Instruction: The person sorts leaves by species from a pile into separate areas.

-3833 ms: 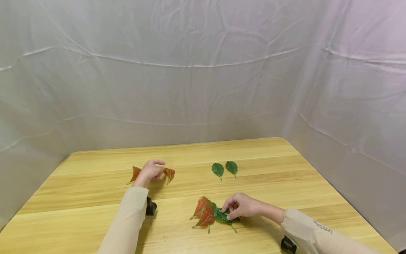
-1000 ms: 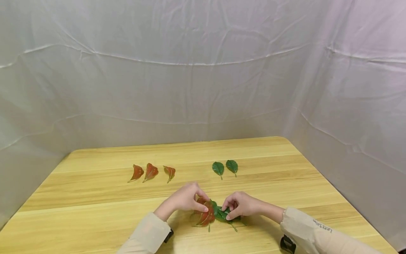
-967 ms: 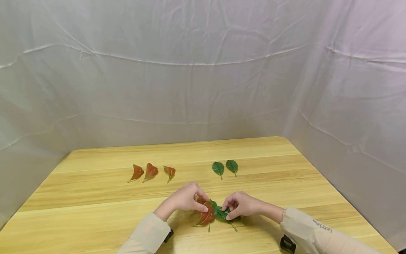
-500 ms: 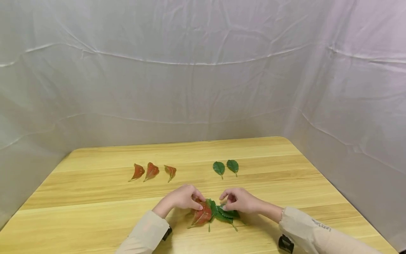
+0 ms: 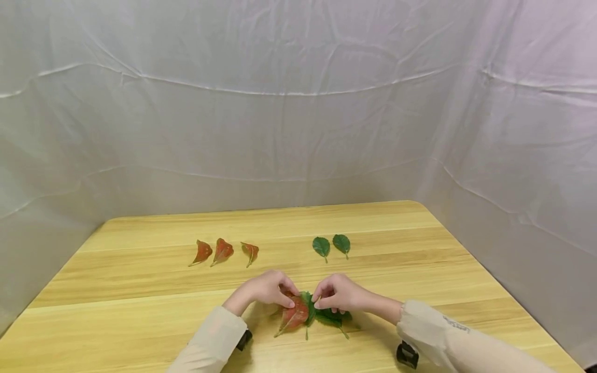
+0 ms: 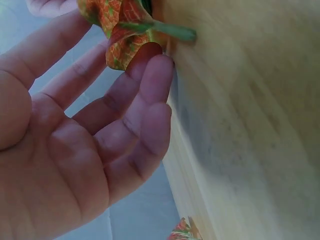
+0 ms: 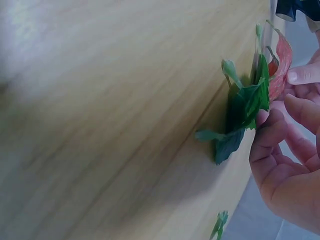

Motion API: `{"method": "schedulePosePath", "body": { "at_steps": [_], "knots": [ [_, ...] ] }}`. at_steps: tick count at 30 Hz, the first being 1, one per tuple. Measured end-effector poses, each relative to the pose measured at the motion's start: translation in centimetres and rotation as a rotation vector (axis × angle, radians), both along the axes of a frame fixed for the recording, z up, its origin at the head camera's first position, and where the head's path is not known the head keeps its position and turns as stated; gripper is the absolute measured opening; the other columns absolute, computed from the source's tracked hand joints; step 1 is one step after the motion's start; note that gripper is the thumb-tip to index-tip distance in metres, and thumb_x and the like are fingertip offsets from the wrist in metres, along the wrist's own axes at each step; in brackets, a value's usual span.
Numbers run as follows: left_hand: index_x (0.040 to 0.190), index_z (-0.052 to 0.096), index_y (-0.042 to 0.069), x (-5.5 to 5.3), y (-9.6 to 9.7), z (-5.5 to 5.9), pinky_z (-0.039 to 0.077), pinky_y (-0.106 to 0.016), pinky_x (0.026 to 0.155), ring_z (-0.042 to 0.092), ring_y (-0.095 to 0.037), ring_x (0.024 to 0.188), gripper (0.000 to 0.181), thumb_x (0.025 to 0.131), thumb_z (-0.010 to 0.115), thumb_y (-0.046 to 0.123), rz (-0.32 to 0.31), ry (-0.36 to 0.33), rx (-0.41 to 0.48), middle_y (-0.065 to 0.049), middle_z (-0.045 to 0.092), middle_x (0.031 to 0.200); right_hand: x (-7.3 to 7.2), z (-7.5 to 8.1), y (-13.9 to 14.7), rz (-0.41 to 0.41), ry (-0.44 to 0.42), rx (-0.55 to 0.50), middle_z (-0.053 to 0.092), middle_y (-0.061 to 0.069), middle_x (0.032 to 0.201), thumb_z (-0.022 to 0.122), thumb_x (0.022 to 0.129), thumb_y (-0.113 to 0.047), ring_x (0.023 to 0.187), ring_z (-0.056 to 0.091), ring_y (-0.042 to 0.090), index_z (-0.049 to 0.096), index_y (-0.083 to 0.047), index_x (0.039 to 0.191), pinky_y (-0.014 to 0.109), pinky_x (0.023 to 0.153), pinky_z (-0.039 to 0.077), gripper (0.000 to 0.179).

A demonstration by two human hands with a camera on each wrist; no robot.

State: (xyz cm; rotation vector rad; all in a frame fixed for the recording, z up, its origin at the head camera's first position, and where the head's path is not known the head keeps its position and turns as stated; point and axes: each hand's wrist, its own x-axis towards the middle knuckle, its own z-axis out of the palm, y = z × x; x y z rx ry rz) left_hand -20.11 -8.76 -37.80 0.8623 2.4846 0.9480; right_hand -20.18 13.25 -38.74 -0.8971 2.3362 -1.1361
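Note:
At the front middle of the table (image 5: 154,331), red leaves (image 5: 295,315) and green leaves (image 5: 330,317) lie overlapped in a cluster. My left hand (image 5: 270,289) pinches the upper edge of a red leaf with thumb and index finger. That mottled red leaf (image 6: 117,25) shows at the top of the left wrist view, its stem pointing right. My right hand (image 5: 342,293) has thumb and index finger together at a green leaf (image 5: 310,310) in the centre of the cluster. In the right wrist view, the bunched green leaves (image 7: 245,102) stand by the right fingertips, partly behind them.
Three separate red leaves, one of them a curled red leaf (image 5: 250,252), lie in a row at the back left. Two green leaves, including the left green leaf (image 5: 321,247), lie at the back right. A pale curtain (image 5: 280,145) surrounds the far edge and sides.
My left hand came from the back-left red leaves to the cluster and drew the red leaf slightly left. The right hand lifted off the right-hand green leaves and moved left to the centre.

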Motion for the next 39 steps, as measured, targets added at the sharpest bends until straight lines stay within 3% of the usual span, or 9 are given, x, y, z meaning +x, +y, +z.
{"method": "schedulePosePath", "body": {
  "at_steps": [9, 27, 34, 39],
  "knots": [
    [0.093, 0.069, -0.001, -0.3, -0.5, -0.1, 0.044, -0.031, 0.078, 0.056, -0.022, 0.091, 0.021, 0.074, 0.072, 0.006, -0.002, -0.031, 0.019, -0.009, 0.065, 0.095, 0.1, -0.2, -0.6, -0.021, -0.017, -0.004, 0.058, 0.007, 0.058, 0.066, 0.079, -0.003, 0.043, 0.044, 0.007, 0.067, 0.001, 0.078, 0.017, 0.036, 0.035, 0.005],
    [0.089, 0.070, -0.002, -0.5, -1.2, -0.3, 0.044, -0.029, 0.077, 0.056, -0.021, 0.090, 0.023, 0.069, 0.076, 0.005, 0.034, -0.059, 0.014, -0.010, 0.066, 0.093, 0.0, -0.5, -1.2, -0.093, 0.028, -0.066, 0.059, 0.004, 0.055, 0.072, 0.072, -0.003, 0.041, 0.046, 0.006, 0.067, 0.000, 0.068, 0.026, 0.039, 0.044, 0.007],
    [0.089, 0.070, 0.000, -0.4, -1.2, -0.1, 0.044, -0.029, 0.079, 0.056, -0.021, 0.091, 0.022, 0.068, 0.076, 0.006, 0.064, -0.069, 0.000, -0.008, 0.066, 0.092, -0.4, 0.0, -0.8, -0.152, -0.013, -0.087, 0.056, 0.004, 0.057, 0.070, 0.074, -0.001, 0.043, 0.047, 0.008, 0.063, 0.000, 0.069, 0.023, 0.042, 0.044, 0.009],
    [0.088, 0.070, 0.000, -0.5, -1.3, -0.1, 0.045, -0.025, 0.074, 0.057, -0.018, 0.088, 0.022, 0.068, 0.076, 0.005, 0.071, -0.080, -0.003, -0.008, 0.066, 0.091, -0.9, 0.6, -0.2, -0.139, -0.053, -0.144, 0.055, 0.003, 0.058, 0.067, 0.076, 0.002, 0.046, 0.047, 0.010, 0.060, 0.005, 0.072, 0.021, 0.043, 0.042, 0.008]
  ]
}}
